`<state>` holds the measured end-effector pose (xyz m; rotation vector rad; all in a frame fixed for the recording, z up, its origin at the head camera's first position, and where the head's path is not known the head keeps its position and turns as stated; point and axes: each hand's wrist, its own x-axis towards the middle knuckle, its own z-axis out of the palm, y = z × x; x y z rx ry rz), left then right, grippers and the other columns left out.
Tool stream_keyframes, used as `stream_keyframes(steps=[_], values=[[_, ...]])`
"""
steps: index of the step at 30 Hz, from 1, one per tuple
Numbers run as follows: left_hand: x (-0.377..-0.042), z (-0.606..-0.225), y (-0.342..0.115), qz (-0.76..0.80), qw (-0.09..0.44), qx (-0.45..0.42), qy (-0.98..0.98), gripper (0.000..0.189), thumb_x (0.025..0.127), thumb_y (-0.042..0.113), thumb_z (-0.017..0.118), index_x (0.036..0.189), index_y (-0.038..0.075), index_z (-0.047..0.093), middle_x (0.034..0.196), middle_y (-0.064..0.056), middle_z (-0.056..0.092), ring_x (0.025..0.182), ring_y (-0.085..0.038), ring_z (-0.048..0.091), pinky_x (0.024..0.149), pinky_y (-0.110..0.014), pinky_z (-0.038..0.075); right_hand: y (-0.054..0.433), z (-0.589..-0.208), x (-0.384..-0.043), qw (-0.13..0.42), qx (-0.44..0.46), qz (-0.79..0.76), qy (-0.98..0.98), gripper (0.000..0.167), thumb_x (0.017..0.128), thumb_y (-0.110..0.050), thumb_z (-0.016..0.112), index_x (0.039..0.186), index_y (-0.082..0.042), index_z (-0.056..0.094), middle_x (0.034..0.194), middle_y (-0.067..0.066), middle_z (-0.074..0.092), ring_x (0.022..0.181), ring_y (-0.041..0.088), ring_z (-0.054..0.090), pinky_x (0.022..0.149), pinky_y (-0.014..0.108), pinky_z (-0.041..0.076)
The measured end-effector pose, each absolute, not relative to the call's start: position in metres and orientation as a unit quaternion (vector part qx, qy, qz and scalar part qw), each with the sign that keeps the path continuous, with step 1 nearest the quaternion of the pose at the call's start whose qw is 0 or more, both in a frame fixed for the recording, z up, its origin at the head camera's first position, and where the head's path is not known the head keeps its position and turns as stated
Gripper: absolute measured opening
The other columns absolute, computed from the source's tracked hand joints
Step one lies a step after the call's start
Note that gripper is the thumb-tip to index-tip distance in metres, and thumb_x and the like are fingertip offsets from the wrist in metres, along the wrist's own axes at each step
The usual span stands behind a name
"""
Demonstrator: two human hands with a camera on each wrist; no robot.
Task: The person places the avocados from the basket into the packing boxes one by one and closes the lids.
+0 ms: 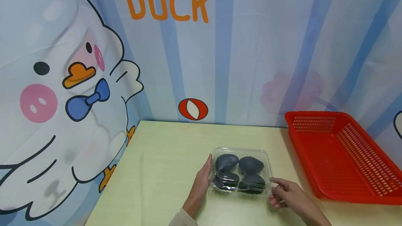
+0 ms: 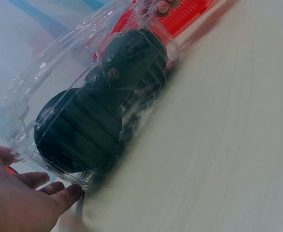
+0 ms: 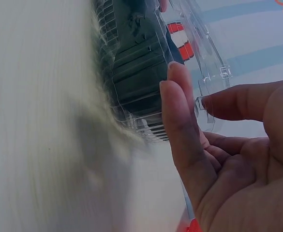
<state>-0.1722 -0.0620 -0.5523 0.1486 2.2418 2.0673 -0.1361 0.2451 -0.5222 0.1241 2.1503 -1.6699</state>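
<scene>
A clear plastic clamshell box [image 1: 241,195] with several dark avocados [image 1: 251,165] inside sits near the table's front, its lid over the fruit. My left hand [image 1: 201,185] grips the box's left end; in the left wrist view, the thumb of this left hand [image 2: 20,203] is at the lid rim and the fingertips touch the lower edge. At the right front corner, my right hand [image 1: 290,195] pinches the box's edge. The right wrist view shows this right hand [image 3: 228,164] with one digit on the lid's rim and others against the side. The box's underside is hidden.
A red plastic basket [image 1: 326,156] with slotted walls stands right of the box, close to my right hand. The pale table [image 1: 169,156] ends at the back against a blue-striped cloth [image 1: 245,51] printed with a duck.
</scene>
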Motion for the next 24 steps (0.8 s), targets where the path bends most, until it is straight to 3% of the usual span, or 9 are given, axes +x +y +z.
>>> stream_keyframes(steps=[11, 24], values=[[-0.1657, -0.5549, -0.0599, 0.679, 0.045, 0.034, 0.732, 0.058, 0.111, 0.04, 0.031, 0.163, 0.016, 0.023, 0.165, -0.009, 0.028, 0.155, -0.034, 0.017, 0.123, -0.055, 0.009, 0.2459, -0.5189, -0.1327, 0.218, 0.023, -0.611, 0.761, 0.058, 0.103, -0.008, 0.052, 0.148, 0.018, 0.028, 0.091, 0.012, 0.068, 0.08, 0.022, 0.07, 0.074, 0.037, 0.061], [-0.1624, -0.5523, -0.0602, 0.695, 0.032, 0.037, 0.717, 0.053, 0.11, 0.019, 0.038, 0.161, 0.01, 0.027, 0.165, -0.014, 0.028, 0.153, -0.035, 0.022, 0.123, -0.051, 0.014, 0.2459, -0.5221, -0.1328, 0.216, 0.019, -0.617, 0.757, 0.057, 0.103, -0.008, 0.051, 0.148, 0.017, 0.026, 0.091, 0.011, 0.066, 0.078, 0.021, 0.068, 0.073, 0.038, 0.061]])
